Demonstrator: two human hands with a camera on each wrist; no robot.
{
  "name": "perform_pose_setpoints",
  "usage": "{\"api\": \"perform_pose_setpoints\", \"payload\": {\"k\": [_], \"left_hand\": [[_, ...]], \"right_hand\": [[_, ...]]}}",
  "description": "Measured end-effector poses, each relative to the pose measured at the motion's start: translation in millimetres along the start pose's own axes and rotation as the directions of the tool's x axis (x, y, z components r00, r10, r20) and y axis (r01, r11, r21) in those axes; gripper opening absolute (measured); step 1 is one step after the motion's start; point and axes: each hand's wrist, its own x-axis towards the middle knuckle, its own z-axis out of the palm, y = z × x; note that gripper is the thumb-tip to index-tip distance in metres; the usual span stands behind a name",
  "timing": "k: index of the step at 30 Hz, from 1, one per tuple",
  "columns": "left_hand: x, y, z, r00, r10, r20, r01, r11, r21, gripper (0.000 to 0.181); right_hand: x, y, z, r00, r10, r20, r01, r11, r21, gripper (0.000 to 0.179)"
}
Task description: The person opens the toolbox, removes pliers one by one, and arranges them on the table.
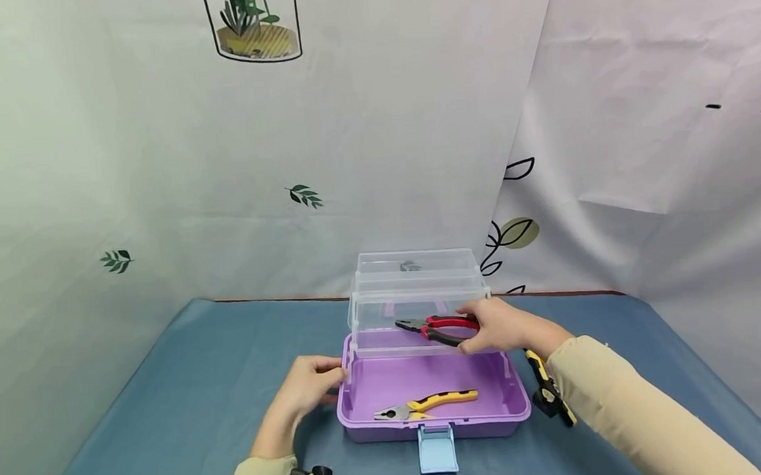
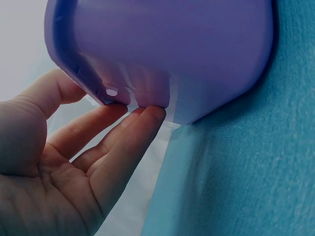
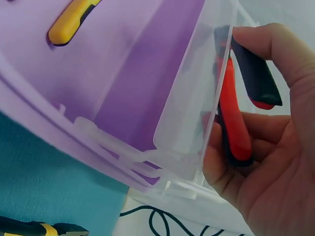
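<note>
A purple toolbox (image 1: 493,427) stands open on the table, its clear tray (image 1: 388,352) raised toward the back. My left hand (image 1: 311,382) grips the box's left side, with the thumb at the rim and fingertips against the outer wall (image 2: 197,54). Over the clear tray, my right hand (image 1: 502,325) holds pliers (image 1: 434,324) with red-and-black handles, thumb on one handle and fingers around the other. Their gray jaws point left. Yellow-and-black pliers (image 1: 445,398) lie in the purple bottom, one handle partly hidden by the front wall.
A light blue latch (image 1: 438,450) hangs down at the box's front. Right of the box, another yellow-and-black tool (image 3: 29,227) lies on the blue-covered table (image 1: 217,367). A pale printed curtain (image 1: 413,132) hangs behind. Dark cords (image 3: 162,214) show beyond the table in the right wrist view.
</note>
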Motion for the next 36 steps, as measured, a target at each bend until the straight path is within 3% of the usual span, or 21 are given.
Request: {"api": "perform_pose_setpoints", "payload": {"k": [3, 7, 18, 28, 36], "left_hand": [[0.6, 1.4, -0.4, 1.000, -0.003, 0.000, 0.003, 1.000, 0.005, 0.030], [-0.2, 2.9, -0.5, 1.000, -0.003, 0.004, 0.003, 1.000, 0.002, 0.030], [-1.0, 3.6, -0.6, 1.000, -0.012, 0.002, 0.012, 1.000, 0.002, 0.031], [1.5, 2.0, 0.2, 1.000, -0.013, -0.004, 0.013, 1.000, 0.014, 0.030], [-0.7, 2.8, -1.2, 1.000, -0.008, 0.004, 0.008, 1.000, 0.018, 0.031]], "right_hand": [[0.1, 0, 3, 1.000, -0.019, -0.015, 0.018, 0.999, -0.037, 0.072], [-1.3, 1, 7, 0.998, -0.043, -0.046, 0.041, 0.998, -0.043, 0.064], [-6.5, 6, 13, 0.989, -0.076, -0.123, 0.079, 0.997, 0.020, 0.064], [-7.6, 7, 16, 0.993, -0.049, -0.111, 0.060, 0.993, 0.099, 0.063], [-18.6, 9, 18, 0.979, -0.077, -0.187, 0.101, 0.987, 0.121, 0.062]]}}
